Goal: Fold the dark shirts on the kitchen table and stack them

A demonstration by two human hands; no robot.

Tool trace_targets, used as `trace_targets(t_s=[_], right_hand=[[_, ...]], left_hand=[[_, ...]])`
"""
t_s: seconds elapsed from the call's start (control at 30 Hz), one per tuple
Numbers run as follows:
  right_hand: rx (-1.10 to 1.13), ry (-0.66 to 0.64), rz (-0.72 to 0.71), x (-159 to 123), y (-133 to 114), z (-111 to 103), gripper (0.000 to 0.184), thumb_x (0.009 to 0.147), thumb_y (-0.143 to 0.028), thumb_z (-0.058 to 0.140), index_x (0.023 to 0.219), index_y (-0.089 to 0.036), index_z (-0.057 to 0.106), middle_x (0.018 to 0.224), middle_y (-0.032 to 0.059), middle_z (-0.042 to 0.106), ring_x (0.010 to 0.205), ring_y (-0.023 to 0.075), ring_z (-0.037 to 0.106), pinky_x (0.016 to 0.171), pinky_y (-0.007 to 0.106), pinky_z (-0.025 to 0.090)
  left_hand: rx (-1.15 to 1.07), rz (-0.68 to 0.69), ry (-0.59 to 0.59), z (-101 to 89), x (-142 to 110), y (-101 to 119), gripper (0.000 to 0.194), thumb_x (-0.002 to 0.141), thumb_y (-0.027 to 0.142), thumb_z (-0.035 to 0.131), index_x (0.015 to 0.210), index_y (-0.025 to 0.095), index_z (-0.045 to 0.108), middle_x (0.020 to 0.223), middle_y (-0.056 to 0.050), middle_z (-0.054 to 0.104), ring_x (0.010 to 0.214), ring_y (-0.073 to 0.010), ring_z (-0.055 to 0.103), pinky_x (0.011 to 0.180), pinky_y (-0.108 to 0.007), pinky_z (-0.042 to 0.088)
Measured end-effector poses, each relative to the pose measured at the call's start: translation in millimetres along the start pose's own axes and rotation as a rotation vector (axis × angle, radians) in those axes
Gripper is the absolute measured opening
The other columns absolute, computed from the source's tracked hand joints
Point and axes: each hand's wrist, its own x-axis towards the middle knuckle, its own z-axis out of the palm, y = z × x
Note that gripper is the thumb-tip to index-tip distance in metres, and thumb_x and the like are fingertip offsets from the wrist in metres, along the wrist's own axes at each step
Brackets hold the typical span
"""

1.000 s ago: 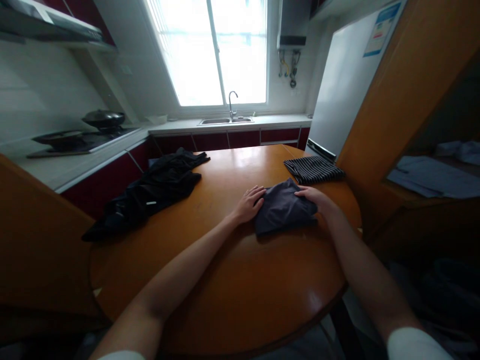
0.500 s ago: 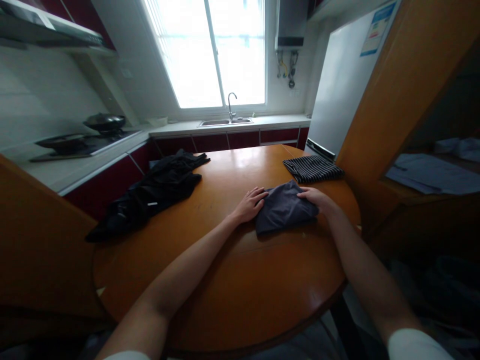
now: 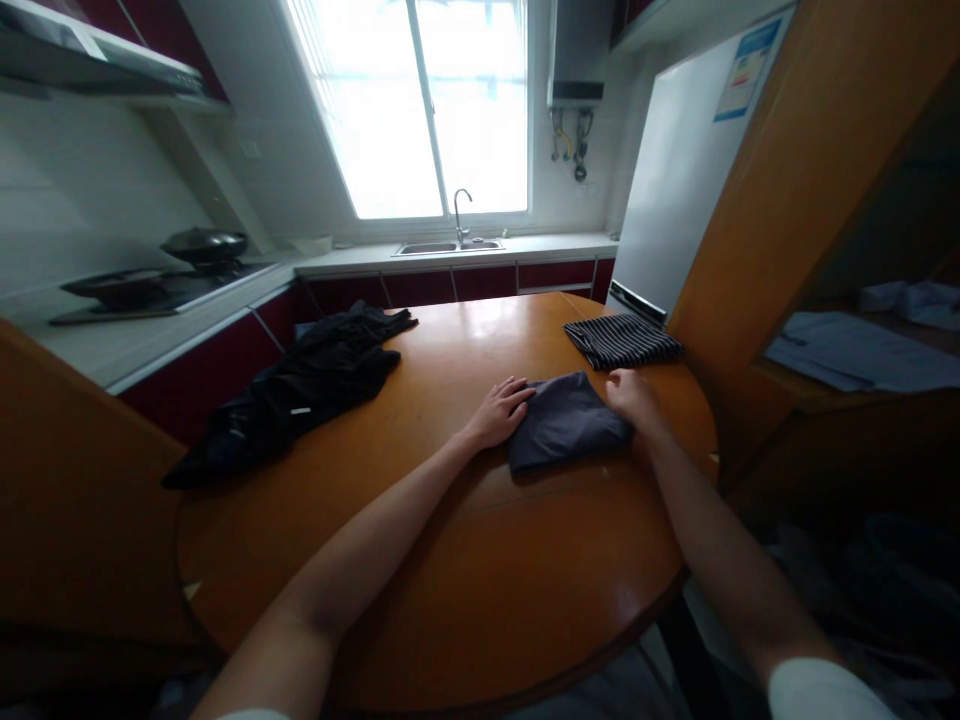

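Observation:
A dark grey folded garment (image 3: 566, 425) lies flat on the wooden table (image 3: 450, 560), right of its middle. My left hand (image 3: 499, 412) rests at its left edge, fingers stretched out over the fabric and holding nothing. At the garment's right edge is my right hand (image 3: 632, 398), closed, with its fingers curled in. Whether any fabric is between those fingers is hidden. Just beyond that hand, a black-and-white striped folded cloth (image 3: 622, 340) lies near the table's far right edge.
A heap of black clothing (image 3: 307, 380) covers the table's left side. Behind the table, a counter holds a sink (image 3: 431, 248); a stove with pans (image 3: 202, 245) stands left. A fridge (image 3: 675, 180) and wooden cabinet frame (image 3: 795, 200) border the right.
My right hand has come off the top of the grey garment to its right edge, its fingers curling. The garment's upper part lies flatter. My left hand stays in place.

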Motion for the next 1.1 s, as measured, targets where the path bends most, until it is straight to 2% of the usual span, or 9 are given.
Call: trace_targets(t_s=[0.1,0.2,0.33,0.6,0.67,0.77,0.87,0.97,1.1], right_hand=[[-0.236,0.021,-0.366,-2,-26,23,0.048,0.098,-0.024,0.041,0.141,-0.009,0.057,0.144,0.0176,0.057,0.137,0.0262,0.049,0.118,0.036,0.03],[-0.356,-0.164,-0.534,-8,-44,55,0.054,0.101,-0.029,0.035,0.151,-0.011,0.045,0.16,0.0132,0.039,0.15,0.0248,0.029,0.123,0.043,0.02],[-0.48,-0.339,-0.418,-10,-31,72,0.064,0.104,-0.048,0.029,0.159,-0.014,0.029,0.167,0.0113,0.021,0.155,0.0276,0.013,0.122,0.058,0.009],[-0.437,-0.257,-0.086,-2,6,37,0.072,0.103,-0.053,0.024,0.159,-0.009,0.025,0.167,0.0176,0.019,0.154,0.0307,0.015,0.122,0.058,0.012],[-0.431,-0.154,-0.105,-10,-1,34,0.068,0.104,-0.045,0.024,0.157,-0.004,0.029,0.165,0.0206,0.022,0.154,0.0324,0.016,0.121,0.059,0.014],[-0.434,-0.041,-0.347,-32,-15,40,0.06,0.103,-0.035,0.027,0.155,-0.008,0.035,0.166,0.0161,0.024,0.155,0.0279,0.015,0.123,0.053,0.013],[-0.468,-0.154,-0.535,-56,-22,51,0.059,0.102,-0.037,0.032,0.155,-0.012,0.039,0.165,0.0127,0.028,0.154,0.0248,0.019,0.124,0.048,0.015],[-0.533,-0.254,-0.498,-70,-15,54,0.063,0.101,-0.045,0.034,0.155,-0.011,0.039,0.163,0.0156,0.03,0.153,0.0278,0.022,0.122,0.051,0.017],[-0.539,-0.217,-0.387,-74,9,44,0.066,0.102,-0.049,0.033,0.155,-0.011,0.038,0.164,0.0168,0.027,0.153,0.0286,0.023,0.122,0.05,0.019]], left_hand=[[0.05,-0.005,-0.019,-0.4,0,1,0.046,0.102,0.036,0.04,0.143,0.024,0.057,0.158,-0.006,0.042,0.151,-0.0261,0.027,0.125,-0.048,0.022],[0.109,-0.037,-0.037,-1.6,-1,4,0.046,0.103,0.037,0.037,0.145,0.027,0.055,0.159,-0.003,0.041,0.152,-0.0245,0.026,0.125,-0.048,0.021],[0.16,-0.118,-0.083,-1.9,-2,8,0.049,0.105,0.039,0.032,0.148,0.026,0.05,0.161,-0.004,0.037,0.152,-0.027,0.025,0.123,-0.053,0.021],[0.132,-0.228,-0.039,-6.1,2,13,0.049,0.105,0.038,0.031,0.149,0.023,0.048,0.159,-0.008,0.041,0.152,-0.0281,0.027,0.122,-0.055,0.023],[0.16,-0.2,0.003,-8.9,2,23,0.05,0.105,0.038,0.032,0.149,0.02,0.048,0.16,-0.009,0.039,0.152,-0.0287,0.025,0.123,-0.054,0.02],[0.197,-0.098,-0.001,-7.6,-2,44,0.051,0.104,0.037,0.033,0.151,0.021,0.045,0.161,-0.007,0.037,0.153,-0.0272,0.022,0.124,-0.051,0.018],[0.242,-0.059,-0.069,0.9,-7,59,0.052,0.102,0.036,0.037,0.152,0.022,0.043,0.161,-0.008,0.038,0.153,-0.028,0.023,0.124,-0.054,0.016],[0.288,-0.064,-0.115,8.2,-12,60,0.053,0.102,0.037,0.037,0.153,0.021,0.042,0.162,-0.01,0.035,0.153,-0.0289,0.022,0.123,-0.059,0.009],[0.312,-0.074,-0.122,7.3,-13,57,0.054,0.102,0.036,0.035,0.153,0.018,0.041,0.163,-0.01,0.033,0.154,-0.0285,0.021,0.123,-0.06,0.007]])
